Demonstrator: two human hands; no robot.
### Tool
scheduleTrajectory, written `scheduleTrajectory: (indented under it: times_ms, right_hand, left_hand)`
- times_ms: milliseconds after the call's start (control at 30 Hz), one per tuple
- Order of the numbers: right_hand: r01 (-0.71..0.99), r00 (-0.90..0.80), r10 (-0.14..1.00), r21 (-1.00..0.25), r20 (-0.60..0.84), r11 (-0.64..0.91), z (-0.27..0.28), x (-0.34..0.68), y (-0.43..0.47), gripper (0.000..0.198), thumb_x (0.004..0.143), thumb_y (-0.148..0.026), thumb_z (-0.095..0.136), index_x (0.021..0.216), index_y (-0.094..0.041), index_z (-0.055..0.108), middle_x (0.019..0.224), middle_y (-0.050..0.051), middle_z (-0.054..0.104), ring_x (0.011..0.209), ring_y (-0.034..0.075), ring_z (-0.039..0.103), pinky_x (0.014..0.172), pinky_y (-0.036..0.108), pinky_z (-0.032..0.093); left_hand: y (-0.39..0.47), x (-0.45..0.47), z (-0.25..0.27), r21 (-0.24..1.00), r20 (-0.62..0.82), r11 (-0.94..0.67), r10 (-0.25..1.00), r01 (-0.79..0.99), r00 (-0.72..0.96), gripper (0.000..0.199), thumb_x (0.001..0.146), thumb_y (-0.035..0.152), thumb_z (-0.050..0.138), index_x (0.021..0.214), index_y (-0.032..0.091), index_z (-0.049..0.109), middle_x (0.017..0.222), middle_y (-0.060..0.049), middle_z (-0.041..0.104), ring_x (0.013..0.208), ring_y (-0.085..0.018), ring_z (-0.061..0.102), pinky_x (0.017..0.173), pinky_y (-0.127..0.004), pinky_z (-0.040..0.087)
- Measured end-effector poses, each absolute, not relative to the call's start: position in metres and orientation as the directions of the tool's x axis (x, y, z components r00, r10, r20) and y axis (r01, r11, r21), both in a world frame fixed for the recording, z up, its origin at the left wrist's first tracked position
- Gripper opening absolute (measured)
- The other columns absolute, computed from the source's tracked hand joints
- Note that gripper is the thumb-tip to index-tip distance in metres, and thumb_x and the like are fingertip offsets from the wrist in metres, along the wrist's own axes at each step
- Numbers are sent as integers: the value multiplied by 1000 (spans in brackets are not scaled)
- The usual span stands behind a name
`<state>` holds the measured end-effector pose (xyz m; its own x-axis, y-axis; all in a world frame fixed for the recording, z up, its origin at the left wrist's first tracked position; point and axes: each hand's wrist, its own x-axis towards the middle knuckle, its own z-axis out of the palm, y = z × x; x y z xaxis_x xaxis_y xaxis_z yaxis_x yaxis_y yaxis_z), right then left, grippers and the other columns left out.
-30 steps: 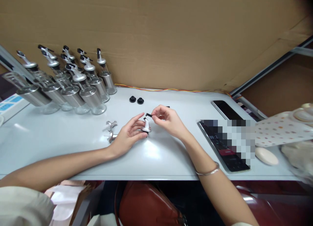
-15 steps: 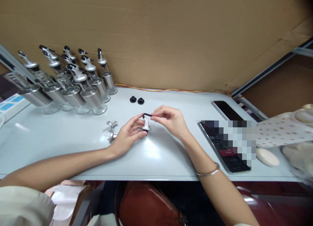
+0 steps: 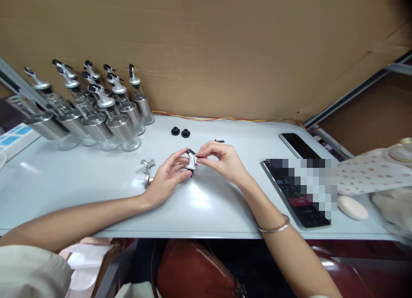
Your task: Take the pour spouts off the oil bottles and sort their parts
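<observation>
My left hand [image 3: 165,174] holds a silver bottle pourer [image 3: 192,161] upright just above the table, its thumb and fingers around the base. A black flap [image 3: 192,153] sits at the top of the pourer and slants down to the right. Thumb and forefinger of my right hand [image 3: 225,161] pinch the flap's free end, close to the spout. Behind the right knuckles a small black piece [image 3: 219,141] shows, partly hidden. Two black stoppers [image 3: 180,132] lie farther back. Left of my left hand are two silver pourer parts [image 3: 147,171], one partly covered by the hand.
Several glass and steel bottles [image 3: 122,128] with pourers stand at the back left, near a white box [image 3: 16,141]. On the right lie a phone [image 3: 301,147], a larger dark device [image 3: 289,195] and a pale oval object [image 3: 352,207]. A cardboard wall [image 3: 225,53] closes the back.
My right fingers have moved slightly left and down, swinging the black flap from nearly level to slanting down by the spout. The black piece behind the right hand has come into view.
</observation>
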<state>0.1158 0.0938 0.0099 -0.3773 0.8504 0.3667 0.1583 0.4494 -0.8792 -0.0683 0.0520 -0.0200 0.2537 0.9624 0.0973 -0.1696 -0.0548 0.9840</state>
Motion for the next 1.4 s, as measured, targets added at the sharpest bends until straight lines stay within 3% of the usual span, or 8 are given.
scheduleTrajectory:
  times_ms: [200, 500, 867, 1133, 1300, 1400]
  right_hand:
    - [181, -344, 902, -924, 262, 337, 9, 115, 94, 14, 71, -28, 71, 80, -18, 68, 80, 4, 69, 74, 16, 65, 73, 32, 53]
    - [208, -248, 888, -874, 388, 440, 10, 116, 95, 9, 73, -29, 70, 73, -20, 69, 74, 4, 66, 72, 17, 62, 68, 32, 51]
    - [201, -333, 853, -853, 402, 481, 7, 115, 95, 2, 74, -21, 68, 75, -19, 67, 75, 3, 66, 70, 15, 62, 68, 30, 51]
    - [96, -351, 862, -902, 365, 421, 6, 114, 93, 28, 71, -25, 73, 98, -21, 65, 78, 0, 64, 69, 13, 62, 72, 31, 53]
    - [235, -396, 836, -839, 379, 491, 10, 115, 92, 22, 73, -27, 72, 93, -18, 71, 79, 3, 65, 69, 14, 61, 71, 31, 51]
    - [282, -455, 794, -781, 403, 558, 11, 117, 91, 30, 70, -32, 75, 96, -17, 72, 80, 4, 66, 72, 15, 62, 73, 32, 51]
  left_hand:
    - [52, -68, -18, 982, 100, -50, 957, -183, 273, 48, 78, 22, 65, 124, 23, 50, 105, -4, 57, 102, -19, 61, 88, -30, 47]
    - [51, -68, -18, 989, 87, -47, 953, -142, 289, 56, 76, 20, 67, 128, 24, 46, 102, -4, 56, 101, -20, 61, 86, -31, 49]
    - [53, -67, -18, 985, 91, -48, 960, -165, 264, 53, 76, 20, 66, 126, 22, 49, 103, -4, 57, 103, -19, 60, 88, -30, 48]
    - [52, -68, -18, 986, 90, -50, 962, -157, 259, 52, 77, 21, 66, 127, 22, 49, 106, -5, 58, 104, -19, 59, 91, -30, 47]
    - [53, -69, -20, 984, 98, -56, 963, -167, 251, 52, 77, 23, 66, 126, 21, 49, 106, -6, 58, 102, -19, 60, 87, -30, 48]
    - [53, -68, -21, 984, 74, -33, 969, -172, 238, 52, 77, 24, 66, 125, 21, 48, 106, -5, 57, 102, -19, 60, 85, -29, 49]
